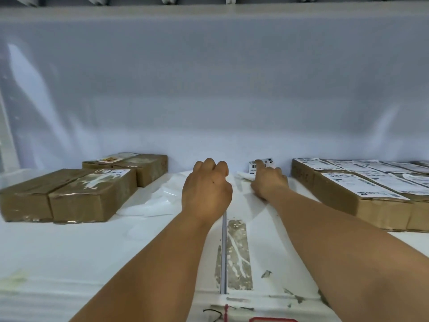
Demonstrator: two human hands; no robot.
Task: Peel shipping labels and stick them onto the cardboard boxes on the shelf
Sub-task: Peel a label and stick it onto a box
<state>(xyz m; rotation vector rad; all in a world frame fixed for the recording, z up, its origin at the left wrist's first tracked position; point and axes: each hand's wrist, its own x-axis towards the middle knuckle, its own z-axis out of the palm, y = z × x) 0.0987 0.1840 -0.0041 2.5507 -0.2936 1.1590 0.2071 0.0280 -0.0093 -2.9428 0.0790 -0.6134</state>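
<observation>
Head camera looks down at a white shelf [69, 252], with two bare arms reaching in over it.

The left hand [206, 189] is in the middle of the shelf. Its fingers are curled under like a fist, with the knuckles on top. I cannot tell if it holds anything, because the inside of the hand is hidden.

The right hand [269, 182] is just beside it, a little farther back. Its pointing finger [259, 164] is stretched out, and the tip touches a shipping label [264, 161]. The label sticks up near the back wall [209, 89]. The other fingers are bent down over a white sheet of paper [243, 175] that lies on the shelf. I cannot tell if the thumb pinches the label too.

On the left stand brown cardboard boxes [76, 198], close together, with two more behind them. Some have a small label on top.

On the right is another row of cardboard boxes with labels [362, 194]. White labels with black print cover their tops.

Some clear thin sheets [157, 201] lie on the shelf between the left boxes and the left hand.

A thin metal strip [224, 252] runs along the shelf under the left wrist.
</observation>
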